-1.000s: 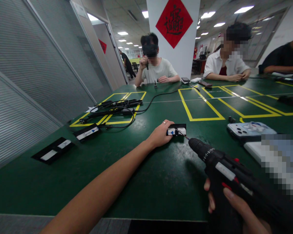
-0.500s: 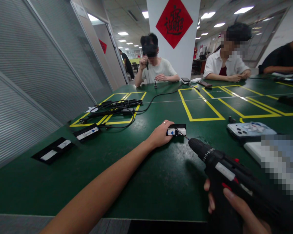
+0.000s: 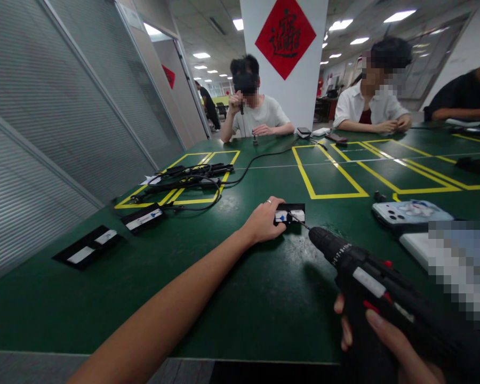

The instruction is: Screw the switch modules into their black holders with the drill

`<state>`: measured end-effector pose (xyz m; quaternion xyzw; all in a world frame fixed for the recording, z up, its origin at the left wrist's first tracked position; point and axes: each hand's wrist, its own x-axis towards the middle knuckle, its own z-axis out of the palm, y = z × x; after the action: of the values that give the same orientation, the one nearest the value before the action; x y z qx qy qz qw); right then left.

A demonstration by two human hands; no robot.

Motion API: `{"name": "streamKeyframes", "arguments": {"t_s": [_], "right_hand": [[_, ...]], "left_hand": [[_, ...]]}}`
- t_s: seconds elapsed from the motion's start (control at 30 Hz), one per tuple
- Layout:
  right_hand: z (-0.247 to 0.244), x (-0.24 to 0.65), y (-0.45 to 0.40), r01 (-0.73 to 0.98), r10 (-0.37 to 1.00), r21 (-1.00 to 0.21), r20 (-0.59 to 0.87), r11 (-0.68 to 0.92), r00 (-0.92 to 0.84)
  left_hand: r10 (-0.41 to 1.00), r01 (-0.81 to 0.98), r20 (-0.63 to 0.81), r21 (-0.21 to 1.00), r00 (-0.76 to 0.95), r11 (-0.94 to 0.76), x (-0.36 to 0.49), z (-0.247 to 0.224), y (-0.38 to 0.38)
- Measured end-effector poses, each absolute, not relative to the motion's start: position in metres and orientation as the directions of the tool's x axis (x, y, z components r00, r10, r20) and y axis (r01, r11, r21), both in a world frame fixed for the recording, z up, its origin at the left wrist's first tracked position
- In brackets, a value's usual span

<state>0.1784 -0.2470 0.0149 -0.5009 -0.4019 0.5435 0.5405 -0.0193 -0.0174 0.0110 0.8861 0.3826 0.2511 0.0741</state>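
L hand [image 3: 266, 221] is gripping the L end of a small black part [image 3: 298, 214] flat on the counter [image 3: 240, 304], approx mid-scene, thumb on near side, fingers over far side. Part has white strips on it, dark gap betw. them. R hand [image 3: 402, 346] is wrapped round the grip of a power drill [image 3: 366, 269], near R, thumb just by a red detail on the body; can't tell from where I stand if the trigger's pressed. Bit [image 3: 303, 222] points far-L, tip lined up w/ the dark gap; contact vs. hovering just over it, can't confirm. Step in hand, my read: drill work at that gap, L hand acting as clamp, R hand aiming. Next move prob. calls for tip seated properly, drill axis held steady, light push, L fingers clear of the bit since they're near it. No jig visible, so part could spin or skid if bit grabs. Two similar pcs lie well off to L, apart from the hands: near pc [image 3: 88, 246] & far pc [image 3: 144, 217]. Cable bundle [image 3: 192, 176] sits beyond those, phone [image 3: 412, 210] is R of the part, on far side of the drill.
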Motion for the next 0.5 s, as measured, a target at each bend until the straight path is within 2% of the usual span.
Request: {"name": "streamKeyframes", "arguments": {"t_s": [0.23,0.5], "right_hand": [[0.02,0.173,-0.247,-0.238,0.977,-0.961,-0.172,-0.139,0.123],[0.021,0.175,-0.245,-0.196,0.983,-0.972,-0.149,-0.126,0.104]], "left_hand": [[0.613,0.519,0.459,0.327,0.643,-0.79,-0.02,0.022,-0.023],[0.626,0.508,0.456,0.365,0.633,-0.78,-0.007,0.028,-0.038]]}}
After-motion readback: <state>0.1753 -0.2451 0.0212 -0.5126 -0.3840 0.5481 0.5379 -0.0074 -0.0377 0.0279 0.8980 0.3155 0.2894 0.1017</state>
